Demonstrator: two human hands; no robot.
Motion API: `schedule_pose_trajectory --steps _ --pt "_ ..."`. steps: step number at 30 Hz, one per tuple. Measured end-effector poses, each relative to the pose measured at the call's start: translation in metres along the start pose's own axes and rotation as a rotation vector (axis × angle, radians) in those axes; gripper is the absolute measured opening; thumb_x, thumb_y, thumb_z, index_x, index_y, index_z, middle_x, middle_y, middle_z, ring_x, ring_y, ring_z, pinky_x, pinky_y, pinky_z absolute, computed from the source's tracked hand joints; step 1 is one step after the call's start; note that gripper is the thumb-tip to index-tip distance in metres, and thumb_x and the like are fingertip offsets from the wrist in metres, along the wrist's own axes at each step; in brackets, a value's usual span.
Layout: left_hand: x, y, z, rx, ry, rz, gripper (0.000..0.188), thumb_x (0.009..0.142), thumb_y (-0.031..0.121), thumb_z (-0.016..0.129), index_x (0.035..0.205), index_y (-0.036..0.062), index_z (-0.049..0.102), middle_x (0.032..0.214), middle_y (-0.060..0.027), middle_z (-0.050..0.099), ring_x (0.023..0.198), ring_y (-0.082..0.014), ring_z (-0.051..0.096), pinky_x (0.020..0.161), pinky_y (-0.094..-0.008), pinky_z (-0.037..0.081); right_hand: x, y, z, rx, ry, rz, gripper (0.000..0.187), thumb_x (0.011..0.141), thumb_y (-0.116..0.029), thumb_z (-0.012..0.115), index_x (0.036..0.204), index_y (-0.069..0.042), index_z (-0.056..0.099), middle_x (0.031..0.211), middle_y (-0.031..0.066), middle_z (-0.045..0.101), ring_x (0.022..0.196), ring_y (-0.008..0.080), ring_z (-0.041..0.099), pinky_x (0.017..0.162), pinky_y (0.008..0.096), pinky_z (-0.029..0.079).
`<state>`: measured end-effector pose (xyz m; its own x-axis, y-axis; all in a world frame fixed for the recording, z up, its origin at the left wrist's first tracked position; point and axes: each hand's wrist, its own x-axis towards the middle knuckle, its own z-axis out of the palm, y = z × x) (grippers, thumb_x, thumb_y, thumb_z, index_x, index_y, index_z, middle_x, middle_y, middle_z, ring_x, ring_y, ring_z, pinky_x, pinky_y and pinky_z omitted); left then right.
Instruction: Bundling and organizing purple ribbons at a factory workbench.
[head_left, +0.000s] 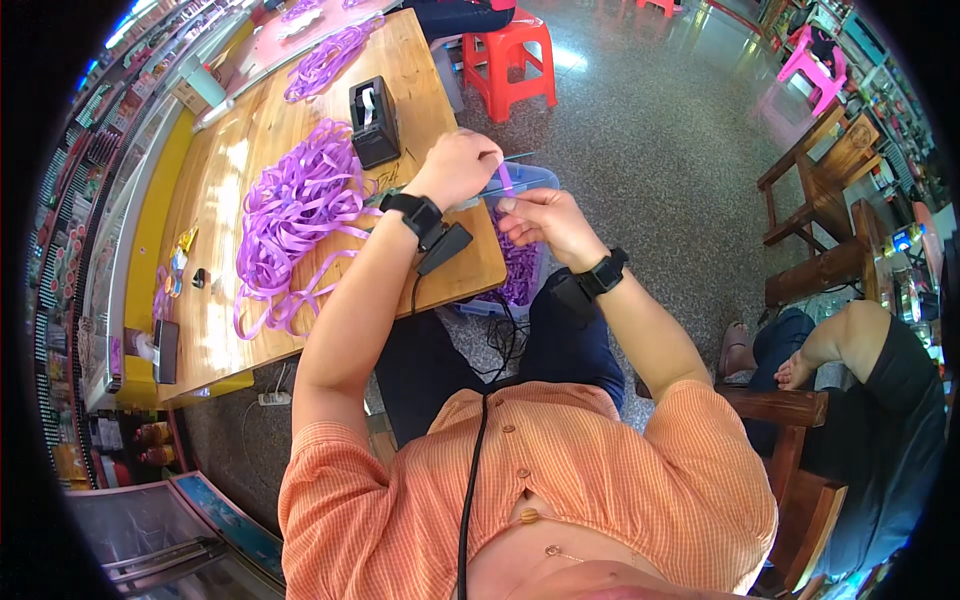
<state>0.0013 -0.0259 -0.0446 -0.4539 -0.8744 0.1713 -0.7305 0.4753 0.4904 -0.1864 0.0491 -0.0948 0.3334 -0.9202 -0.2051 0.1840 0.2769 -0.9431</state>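
A short stretch of purple ribbon [505, 179] runs between my hands beyond the table's right edge. Its upper end is pinched in the fingers of my left hand [455, 166]. My right hand [548, 222] grips the lower end between thumb and forefinger. By my left fingertips a thin dark-teal tip [519, 155] sticks out; what it belongs to is hidden. Under my hands stands a pale blue bin [545, 178] holding many purple pieces [522, 268]. Left of my left forearm, a big tangled heap of purple ribbon [300, 215] lies on the wooden table [215, 330].
A black tape dispenser [373, 125] stands beside the heap, with another ribbon bundle [325, 62] farther back. A red stool [510, 65] is beyond the table. At right, a person [860, 400] sits near wooden chairs [825, 180]. A black cable [475, 480] hangs down my front.
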Motion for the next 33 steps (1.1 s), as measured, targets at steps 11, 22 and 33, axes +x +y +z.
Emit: schedule_pose_trajectory --steps 11,22,33 --pt "-0.024 0.026 -0.020 -0.714 -0.507 -0.475 0.031 0.098 0.025 0.050 0.083 0.0010 0.063 0.064 -0.0049 0.058 0.048 -0.0139 0.056 0.039 -0.0289 0.041 0.001 -0.002 -0.001 0.098 -0.026 -0.009 0.020 0.093 -0.023 0.069 0.098 -0.004 0.070 0.081 0.0052 0.071 0.066 0.0107 0.066 0.062 0.0242 0.055" --pt "-0.038 0.029 -0.004 -0.869 -0.296 -0.466 0.023 0.096 0.023 0.052 0.094 0.0018 0.060 0.068 -0.0059 0.059 0.049 -0.0125 0.058 0.040 -0.0244 0.045 0.040 -0.112 0.056 -0.411 -0.159 -0.223 0.028 0.092 -0.028 0.070 0.104 -0.004 0.069 0.084 0.0000 0.069 0.062 0.0026 0.050 0.053 0.0193 0.041" --pt "-0.037 0.018 0.003 -0.907 -0.337 -0.388 0.026 0.096 0.020 0.052 0.103 -0.0026 0.062 0.069 -0.0100 0.063 0.048 -0.0179 0.061 0.039 -0.0283 0.047 0.191 -0.120 0.131 -0.579 -0.094 0.072 0.028 0.087 -0.029 0.076 0.096 -0.003 0.070 0.086 0.0003 0.069 0.054 0.0033 0.041 0.042 0.0206 0.030"
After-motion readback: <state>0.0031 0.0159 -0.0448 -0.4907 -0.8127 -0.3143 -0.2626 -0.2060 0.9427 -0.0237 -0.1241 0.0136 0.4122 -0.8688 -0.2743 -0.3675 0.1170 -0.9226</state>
